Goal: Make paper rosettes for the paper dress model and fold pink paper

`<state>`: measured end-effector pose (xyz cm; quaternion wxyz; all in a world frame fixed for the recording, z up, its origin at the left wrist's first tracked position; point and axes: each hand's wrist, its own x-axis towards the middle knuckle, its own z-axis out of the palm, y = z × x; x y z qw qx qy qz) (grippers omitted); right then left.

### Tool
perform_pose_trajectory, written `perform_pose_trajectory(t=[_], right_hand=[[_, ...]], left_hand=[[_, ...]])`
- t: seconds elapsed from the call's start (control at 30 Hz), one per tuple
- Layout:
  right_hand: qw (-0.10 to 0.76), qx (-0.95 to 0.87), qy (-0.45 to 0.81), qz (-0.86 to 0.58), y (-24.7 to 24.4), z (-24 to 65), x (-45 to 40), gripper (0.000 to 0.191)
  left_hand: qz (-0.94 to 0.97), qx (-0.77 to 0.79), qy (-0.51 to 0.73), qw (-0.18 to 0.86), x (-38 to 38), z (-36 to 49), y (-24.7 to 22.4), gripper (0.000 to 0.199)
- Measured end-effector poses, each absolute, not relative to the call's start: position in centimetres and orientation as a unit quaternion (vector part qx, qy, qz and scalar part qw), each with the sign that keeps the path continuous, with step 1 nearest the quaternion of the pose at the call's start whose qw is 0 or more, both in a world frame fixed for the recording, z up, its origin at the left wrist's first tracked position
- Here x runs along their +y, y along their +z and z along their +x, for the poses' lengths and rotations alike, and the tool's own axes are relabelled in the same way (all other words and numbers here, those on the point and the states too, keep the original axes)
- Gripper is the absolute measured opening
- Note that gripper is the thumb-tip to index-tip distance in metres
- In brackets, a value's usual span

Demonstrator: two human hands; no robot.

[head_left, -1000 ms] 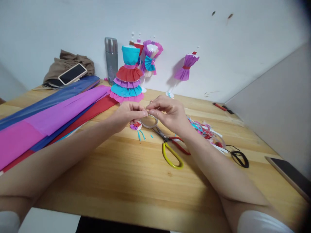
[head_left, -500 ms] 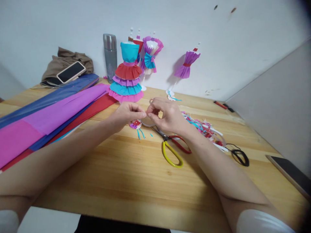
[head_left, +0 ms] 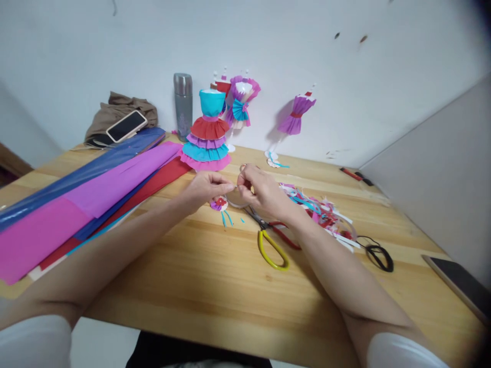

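My left hand (head_left: 209, 188) and my right hand (head_left: 261, 190) meet above the middle of the table, thumbs and fingers pinched close together. Something tiny shows between the fingertips, too small to name. Just below them lies a small rosette (head_left: 219, 203) of purple, red and white paper with blue strips. Scissors (head_left: 273, 251) with one yellow and one red handle lie partly open under my right wrist. Behind my left hand stands a small dress form in a tiered paper dress (head_left: 209, 130) of blue, red, purple and pink.
Folded coloured paper (head_left: 115, 179) covers the left side. Behind are a grey flask (head_left: 183, 107), a phone (head_left: 127, 126) on brown cloth (head_left: 143, 108), and more dressed forms, one purple (head_left: 296, 116). Right: paper scraps (head_left: 326, 214), a black cord (head_left: 379, 257), another phone (head_left: 458, 286).
The view has tilted up a little, so things appear lower. My hands stay pinched near each other, with a slightly wider gap between the fingertips.
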<state>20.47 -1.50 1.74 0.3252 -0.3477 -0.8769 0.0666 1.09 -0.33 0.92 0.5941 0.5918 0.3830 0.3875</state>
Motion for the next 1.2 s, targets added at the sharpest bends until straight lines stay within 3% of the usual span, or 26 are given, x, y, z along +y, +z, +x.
perform_pose_trajectory(t=[0.1,0.2,0.37,0.47,0.6,0.77,1.07,1.2], right_hand=[[0.358,-0.857,0.058,-0.365,2.2,20.9,-1.4,0.011],[0.39,-0.835,0.052,-0.385,3.3,21.1,-1.0,0.011],[0.349,-0.872,0.029,-0.341,5.3,19.6,1.3,0.01],[0.332,-0.884,0.035,-0.327,6.2,18.0,2.8,0.013],[0.304,-0.881,0.069,-0.355,6.3,15.5,4.2,0.01],[0.284,-0.866,0.096,-0.4,5.0,13.1,5.5,0.011],[0.23,-0.865,0.083,-0.439,3.8,11.3,6.3,0.035],[0.219,-0.844,0.082,-0.482,3.9,10.8,5.6,0.028]], left_hand=[[0.544,0.401,0.432,0.597,0.5,0.4,0.7,0.021],[0.373,0.459,0.514,0.622,1.7,-0.7,0.3,0.023],[0.213,0.521,0.567,0.601,3.2,-2.3,-0.5,0.045],[0.163,0.526,0.582,0.599,3.8,-2.7,-0.9,0.041],[0.129,0.51,0.59,0.613,4.7,-3.1,-1.2,0.031],[0.122,0.488,0.586,0.636,5.8,-3.3,-1.6,0.033],[0.13,0.439,0.609,0.648,6.7,-2.8,-1.8,0.039],[0.135,0.427,0.608,0.656,6.8,-2.9,-1.7,0.038]])
